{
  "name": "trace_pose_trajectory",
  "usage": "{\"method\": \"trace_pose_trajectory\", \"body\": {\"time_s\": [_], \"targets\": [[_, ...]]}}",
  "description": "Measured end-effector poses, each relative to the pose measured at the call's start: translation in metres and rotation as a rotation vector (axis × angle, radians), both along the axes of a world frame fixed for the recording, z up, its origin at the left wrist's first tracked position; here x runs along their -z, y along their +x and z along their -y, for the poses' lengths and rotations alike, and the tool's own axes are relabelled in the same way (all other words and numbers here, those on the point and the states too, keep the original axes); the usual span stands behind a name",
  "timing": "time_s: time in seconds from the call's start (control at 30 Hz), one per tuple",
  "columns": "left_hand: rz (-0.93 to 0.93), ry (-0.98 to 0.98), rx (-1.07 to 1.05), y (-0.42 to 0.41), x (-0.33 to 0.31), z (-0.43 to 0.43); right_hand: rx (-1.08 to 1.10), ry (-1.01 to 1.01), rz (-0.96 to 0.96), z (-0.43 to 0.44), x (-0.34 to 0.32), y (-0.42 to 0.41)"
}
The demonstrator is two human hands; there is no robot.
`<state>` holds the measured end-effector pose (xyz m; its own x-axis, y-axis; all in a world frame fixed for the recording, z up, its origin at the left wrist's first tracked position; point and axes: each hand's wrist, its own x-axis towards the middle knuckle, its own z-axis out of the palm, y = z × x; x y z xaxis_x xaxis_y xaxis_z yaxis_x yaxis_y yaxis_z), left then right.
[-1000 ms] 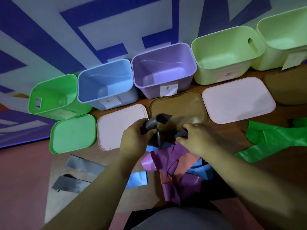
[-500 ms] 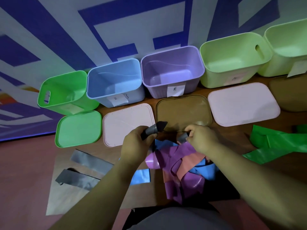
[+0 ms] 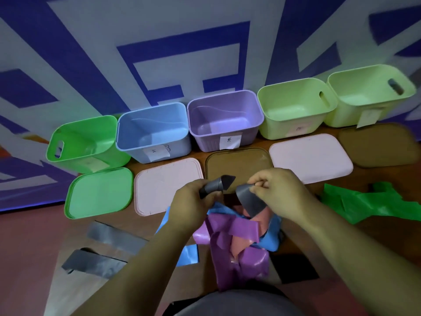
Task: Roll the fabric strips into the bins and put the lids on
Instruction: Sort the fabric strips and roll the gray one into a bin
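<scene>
My left hand (image 3: 193, 202) grips the rolled end of a grey fabric strip (image 3: 216, 187). My right hand (image 3: 276, 190) pinches the strip's loose end, which hangs down over a pile of purple, pink and blue strips (image 3: 237, 238). Behind stand open bins: green (image 3: 79, 144), blue (image 3: 155, 133), purple (image 3: 225, 119) and two pale green (image 3: 293, 110) (image 3: 366, 96). In front of them lie lids: green (image 3: 100, 192), pink (image 3: 164, 183), brown (image 3: 239, 163), pink (image 3: 312, 156) and brown (image 3: 378, 147).
Two more grey strips (image 3: 107, 249) lie flat at the lower left. A green strip (image 3: 369, 204) is heaped at the right. A blue and white patterned wall rises right behind the bins.
My hands have moved slightly apart with the grey strip; its loose end now hangs from my right fingers. The view has shifted a little.
</scene>
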<state>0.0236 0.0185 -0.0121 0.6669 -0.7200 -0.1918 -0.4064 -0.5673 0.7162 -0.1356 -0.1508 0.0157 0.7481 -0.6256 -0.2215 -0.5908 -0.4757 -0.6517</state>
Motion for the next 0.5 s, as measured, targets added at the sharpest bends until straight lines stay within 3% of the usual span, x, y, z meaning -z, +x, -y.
{"method": "trace_pose_trajectory", "body": {"time_s": [0.23,0.5], "targets": [[-0.008,-0.129,-0.081,0.008,-0.023,-0.011,-0.033,-0.072,0.196,-0.008,-0.041,0.02],[0.013,-0.256,-0.165,0.039,-0.045,-0.055,-0.112,-0.131,0.288,-0.04,-0.059,0.067]]}}
